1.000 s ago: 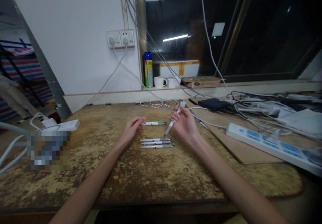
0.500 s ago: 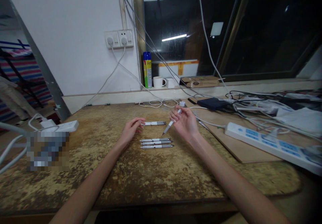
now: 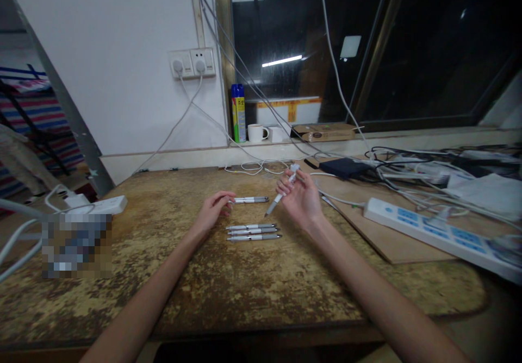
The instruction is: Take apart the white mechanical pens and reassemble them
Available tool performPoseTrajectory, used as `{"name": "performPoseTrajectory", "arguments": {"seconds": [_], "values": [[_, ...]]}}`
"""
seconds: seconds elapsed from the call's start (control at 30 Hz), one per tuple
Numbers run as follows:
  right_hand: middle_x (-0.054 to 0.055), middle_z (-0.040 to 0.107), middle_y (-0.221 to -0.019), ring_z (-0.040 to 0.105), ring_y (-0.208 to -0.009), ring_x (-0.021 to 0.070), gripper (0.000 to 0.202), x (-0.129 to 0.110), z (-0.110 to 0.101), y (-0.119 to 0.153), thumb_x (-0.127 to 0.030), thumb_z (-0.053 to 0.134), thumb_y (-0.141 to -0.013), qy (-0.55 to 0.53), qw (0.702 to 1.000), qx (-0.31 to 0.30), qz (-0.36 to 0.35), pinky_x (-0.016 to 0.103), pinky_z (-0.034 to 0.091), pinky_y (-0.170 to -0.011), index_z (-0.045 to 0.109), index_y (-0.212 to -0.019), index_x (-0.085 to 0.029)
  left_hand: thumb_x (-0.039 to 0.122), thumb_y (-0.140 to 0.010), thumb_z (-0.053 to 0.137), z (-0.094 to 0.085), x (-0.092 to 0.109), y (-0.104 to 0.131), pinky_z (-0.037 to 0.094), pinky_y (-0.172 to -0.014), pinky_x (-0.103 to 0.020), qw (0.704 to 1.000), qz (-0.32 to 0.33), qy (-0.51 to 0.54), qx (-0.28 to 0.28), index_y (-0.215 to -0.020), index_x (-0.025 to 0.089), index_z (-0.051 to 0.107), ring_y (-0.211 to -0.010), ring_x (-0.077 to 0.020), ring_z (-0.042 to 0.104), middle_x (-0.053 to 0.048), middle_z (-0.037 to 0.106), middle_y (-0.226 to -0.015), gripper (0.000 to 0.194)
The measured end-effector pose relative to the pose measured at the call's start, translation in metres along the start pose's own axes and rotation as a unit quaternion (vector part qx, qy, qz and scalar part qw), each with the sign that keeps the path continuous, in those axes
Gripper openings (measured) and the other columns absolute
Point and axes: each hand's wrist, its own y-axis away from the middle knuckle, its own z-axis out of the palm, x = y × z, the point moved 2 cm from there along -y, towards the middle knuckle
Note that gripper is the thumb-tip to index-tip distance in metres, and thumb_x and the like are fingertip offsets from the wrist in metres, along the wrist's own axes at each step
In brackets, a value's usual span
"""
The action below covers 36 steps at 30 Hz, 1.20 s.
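A white and grey pen (image 3: 275, 202) slants down to the left from the fingers of my right hand (image 3: 302, 195), which are closed on it, its grey tip low. My left hand (image 3: 215, 208) has its fingertips together at the left end of another pen (image 3: 252, 200) that lies flat on the worn wooden table (image 3: 228, 292). That end is partly hidden by the fingers. Nearer to me, three similar pens (image 3: 253, 232) lie side by side, pointing right, below and between the two hands.
A white power strip (image 3: 432, 232) and a brown board (image 3: 402, 246) lie at the right, with tangled cables (image 3: 391, 173) behind. Another strip (image 3: 110, 205) is at the left. A spray can (image 3: 238, 114) and mug (image 3: 256, 133) stand on the sill. A person's legs (image 3: 24, 159) show far left.
The pen in my right hand has shifted slightly up, and its tip is a little higher and further right. My left hand and the lying pens look unchanged.
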Motion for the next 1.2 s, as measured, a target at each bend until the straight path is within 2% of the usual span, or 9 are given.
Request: {"name": "performPoseTrajectory", "arguments": {"seconds": [0.5, 0.67, 0.87, 1.2], "values": [[-0.004, 0.029, -0.060, 0.029, -0.052, 0.0122, 0.018, 0.0001, -0.0031, -0.0018, -0.023, 0.045, -0.092, 0.001, 1.000, -0.005, -0.003, 0.022, 0.037, -0.050, 0.060, -0.084, -0.020, 0.039, -0.080, 0.068, 0.0005, -0.0053, -0.0019, 0.050, -0.058, -0.024, 1.000, 0.003, 0.003, -0.014, -0.100, 0.014, 0.072, -0.076, -0.0155, 0.058, -0.007, 0.065, -0.094, 0.032], [-0.004, 0.029, -0.060, 0.029, -0.053, 0.0120, 0.022, -0.0008, -0.0020, -0.0011, -0.029, 0.044, -0.095, -0.005, 1.000, -0.002, -0.006, 0.021, 0.038, -0.051, 0.060, -0.083, -0.020, 0.038, -0.080, 0.068, 0.0007, -0.0065, -0.0026, 0.050, -0.058, -0.023, 1.000, 0.001, 0.003, -0.018, -0.101, 0.015, 0.072, -0.076, -0.0152, 0.058, -0.007, 0.065, -0.094, 0.031], [-0.004, 0.030, -0.060, 0.030, -0.052, 0.0115, 0.018, -0.0003, -0.0041, -0.0023, -0.024, 0.045, -0.093, 0.006, 1.000, 0.007, -0.011, 0.020, 0.037, -0.050, 0.060, -0.085, -0.019, 0.038, -0.079, 0.069, 0.0014, -0.0064, -0.0010, 0.050, -0.059, -0.023, 1.000, -0.003, 0.004, -0.017, -0.100, 0.015, 0.072, -0.077, -0.0154, 0.059, -0.006, 0.066, -0.092, 0.031], [-0.005, 0.029, -0.059, 0.029, -0.051, 0.0119, 0.015, -0.0016, -0.0026, -0.0012, -0.026, 0.047, -0.092, 0.012, 1.000, 0.007, -0.011, 0.021, 0.038, -0.050, 0.058, -0.084, -0.021, 0.039, -0.081, 0.068, 0.0010, -0.0076, -0.0018, 0.050, -0.059, -0.023, 1.000, -0.001, 0.001, -0.028, -0.101, 0.015, 0.072, -0.077, -0.0156, 0.058, -0.007, 0.065, -0.093, 0.031]]}}
